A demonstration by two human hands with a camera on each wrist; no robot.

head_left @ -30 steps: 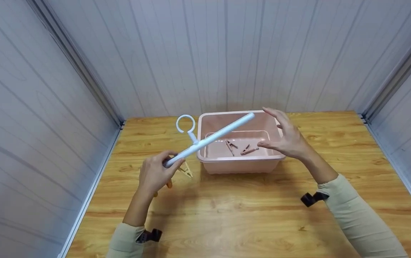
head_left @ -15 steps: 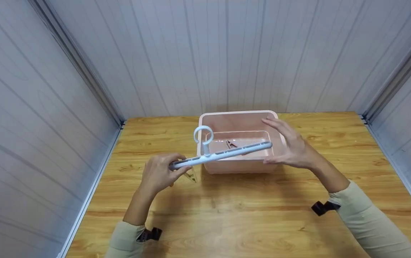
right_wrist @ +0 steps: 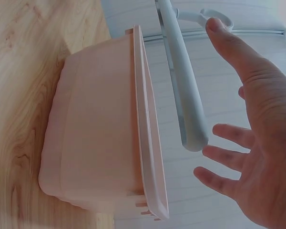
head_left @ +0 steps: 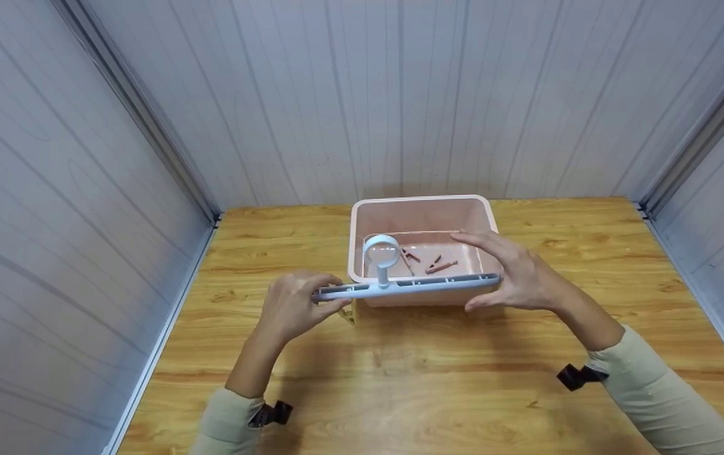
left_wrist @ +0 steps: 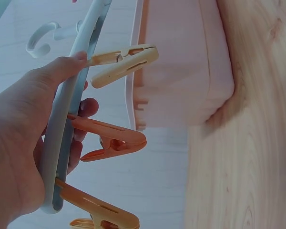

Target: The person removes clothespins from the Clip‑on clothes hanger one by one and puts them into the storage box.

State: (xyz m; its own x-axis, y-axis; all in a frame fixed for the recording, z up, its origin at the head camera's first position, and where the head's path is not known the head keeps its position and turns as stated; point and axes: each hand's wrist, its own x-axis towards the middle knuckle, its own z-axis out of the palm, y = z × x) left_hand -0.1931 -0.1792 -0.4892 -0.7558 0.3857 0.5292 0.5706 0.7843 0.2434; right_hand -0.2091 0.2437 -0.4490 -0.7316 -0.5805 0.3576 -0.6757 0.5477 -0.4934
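Above the near rim of the pink bin (head_left: pixel 362 221), a white clip hanger (head_left: pixel 409 285) is held level.

One end is grasped by the left hand (head_left: pixel 295 309), its fingers (left_wrist: pixel 81 107) curled round the bar beside orange clips (left_wrist: pixel 112 142). The right hand (head_left: pixel 520 278) is spread, fingers released, at the other end. Loose clips (head_left: pixel 434 265) are seen inside the bin on the wooden surface (head_left: pixel 400 379).

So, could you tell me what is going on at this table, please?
A person holds a pale blue plastic clip hanger bar level in front of a pink plastic tub on the wooden table. The left hand grips one end, where orange and cream clothes pegs hang from the bar. The right hand is open by the other end, apparently not gripping it. A few loose pegs lie inside the tub.
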